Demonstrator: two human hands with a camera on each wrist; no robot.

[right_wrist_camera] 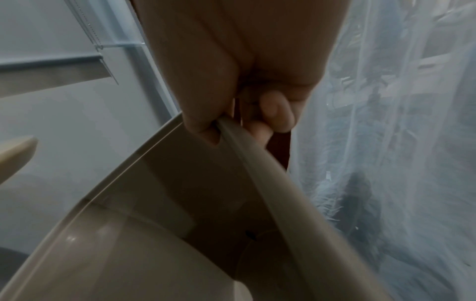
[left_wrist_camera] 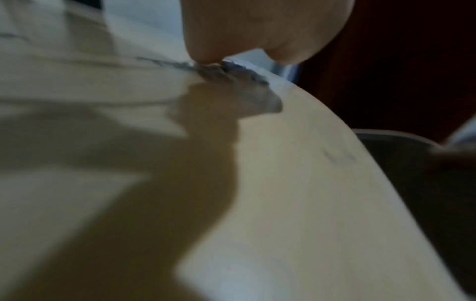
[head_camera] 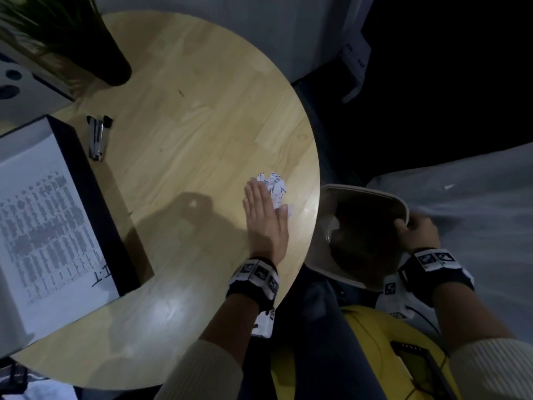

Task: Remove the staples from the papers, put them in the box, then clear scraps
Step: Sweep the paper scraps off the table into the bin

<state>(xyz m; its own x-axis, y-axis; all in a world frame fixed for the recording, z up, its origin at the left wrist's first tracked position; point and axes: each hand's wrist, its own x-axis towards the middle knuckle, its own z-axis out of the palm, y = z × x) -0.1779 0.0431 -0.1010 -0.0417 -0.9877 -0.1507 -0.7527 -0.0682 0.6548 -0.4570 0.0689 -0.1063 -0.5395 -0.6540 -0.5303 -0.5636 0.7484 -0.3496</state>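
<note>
A small heap of torn paper scraps lies near the right edge of the round wooden table. My left hand lies flat on the table with straight fingers, its edge against the scraps. My right hand grips the rim of a beige bin held just below the table's right edge; thumb inside, fingers curled outside the rim. At the left a black box holds printed papers. A black staple remover lies beside the box.
A dark plant pot stands at the table's back left. A white device sits at the far left. A sheer white curtain hangs to the right of the bin. My lap with a yellow garment is below.
</note>
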